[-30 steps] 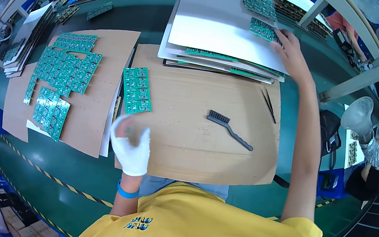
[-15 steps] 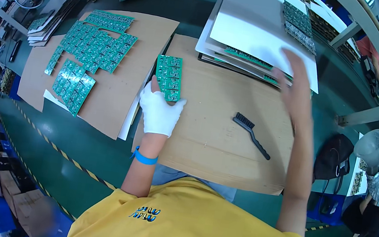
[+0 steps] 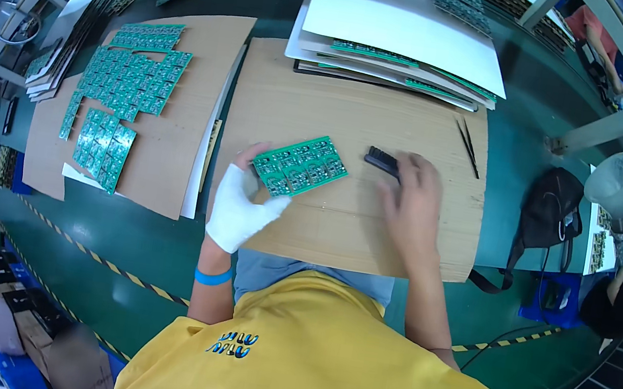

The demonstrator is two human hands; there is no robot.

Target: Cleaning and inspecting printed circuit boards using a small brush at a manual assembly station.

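Note:
In my left hand (image 3: 241,208), which wears a white glove with the fingertips bare, is a green circuit board panel (image 3: 301,166). My thumb and fingers grip its left end, and the panel sits tilted over the cardboard sheet (image 3: 282,230). Over the handle of a black brush (image 3: 383,160) is my right hand (image 3: 416,206), smeared by motion. The brush's bristle head shows at my fingertips, while its handle is hidden beneath the hand. I cannot make out whether the fingers have closed on it. Black tweezers (image 3: 467,148) lie on the cardboard's right side.
On the left, several green circuit panels (image 3: 132,75) lie on another cardboard sheet (image 3: 162,172). A stack of white sheets (image 3: 400,35) with boards between them stands at the back. A metal frame post (image 3: 612,123) and a black backpack (image 3: 551,206) are on the right.
My left hand has turned the circuit panel from upright to slantwise and brought it nearer. My right hand has come down from the back stack to the brush. Tweezers now show on the cardboard.

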